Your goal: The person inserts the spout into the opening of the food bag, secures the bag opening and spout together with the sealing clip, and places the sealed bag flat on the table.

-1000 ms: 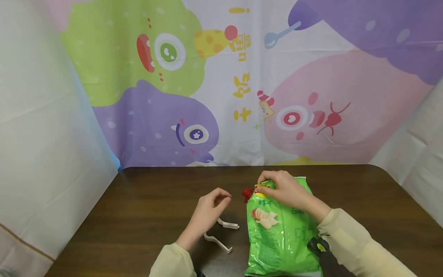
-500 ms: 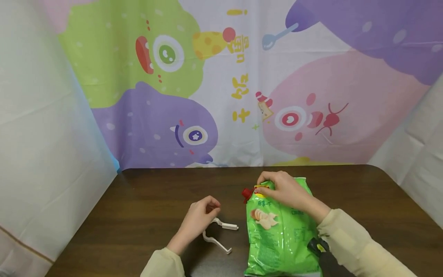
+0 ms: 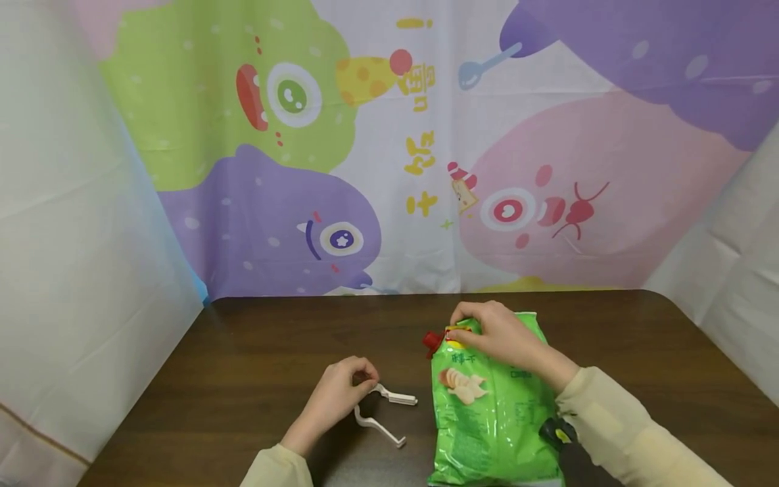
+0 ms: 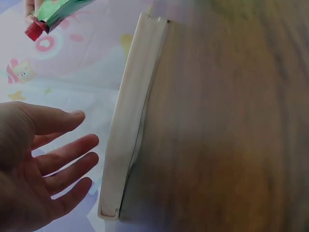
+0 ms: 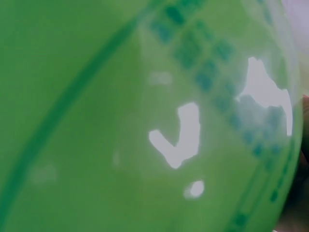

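A green chip bag [image 3: 496,419] with printed potato slices lies on the table. From its far left corner sticks a red threaded spout [image 3: 433,341], also in the left wrist view's top corner [image 4: 35,30]. My right hand [image 3: 502,335] pinches the bag beside the spout. The bag's shiny green film [image 5: 120,121] fills most of the right wrist view. My left hand [image 3: 337,392] hovers beside a white plastic clip-like piece [image 3: 380,429] with two spread arms. In the left wrist view its loosely bent fingers [image 4: 72,154] hold nothing and look apart from the white bar [image 4: 133,116].
A brown wooden table [image 3: 243,358] runs back to a printed cartoon curtain [image 3: 420,257]. White cloth [image 3: 91,223] hangs on the left, and more on the right [image 3: 730,270]. A dark strap-like device [image 3: 556,433] on the right wrist rests against the bag.
My left hand has moved left and toward me, away from the bag, showing more of the white piece. The right hand and the bag have stayed nearly still.
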Motion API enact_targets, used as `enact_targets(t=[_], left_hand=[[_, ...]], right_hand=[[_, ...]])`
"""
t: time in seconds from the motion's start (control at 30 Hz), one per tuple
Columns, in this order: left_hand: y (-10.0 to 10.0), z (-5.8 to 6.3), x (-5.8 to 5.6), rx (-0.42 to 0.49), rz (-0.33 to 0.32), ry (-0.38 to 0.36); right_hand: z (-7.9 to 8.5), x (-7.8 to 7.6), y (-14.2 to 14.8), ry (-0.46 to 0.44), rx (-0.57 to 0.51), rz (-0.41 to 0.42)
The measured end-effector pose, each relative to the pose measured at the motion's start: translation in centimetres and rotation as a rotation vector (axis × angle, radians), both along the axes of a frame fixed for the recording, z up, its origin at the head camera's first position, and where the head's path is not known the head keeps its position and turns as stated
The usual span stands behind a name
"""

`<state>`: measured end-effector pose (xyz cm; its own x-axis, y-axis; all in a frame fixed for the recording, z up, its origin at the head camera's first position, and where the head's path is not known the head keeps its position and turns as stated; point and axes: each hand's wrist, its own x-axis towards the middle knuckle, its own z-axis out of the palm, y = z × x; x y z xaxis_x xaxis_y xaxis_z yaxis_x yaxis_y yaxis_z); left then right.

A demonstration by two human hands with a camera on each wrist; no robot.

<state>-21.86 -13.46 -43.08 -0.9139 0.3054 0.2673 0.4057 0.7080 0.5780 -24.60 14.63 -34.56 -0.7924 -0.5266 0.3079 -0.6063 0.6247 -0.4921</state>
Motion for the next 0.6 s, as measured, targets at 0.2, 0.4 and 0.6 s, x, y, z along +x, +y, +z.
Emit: enact_targets(t=[0.2, 0.4, 0.6], left_hand=[[-0.33, 0.21, 0.11, -0.055, 0.002, -0.015], [-0.42, 0.52, 0.21, -0.078, -0.023, -0.016], [-0.68, 0.56, 0.27, -0.129, -0.062, -0.011]], right_hand=[[-0.02, 0.04, 0.01, 0.002, 0.000, 0.004], [-0.10, -0.02, -0.02, 0.009, -0.002, 0.010], [-0.23, -0.12, -0.03, 0.003, -0.007, 0.017]])
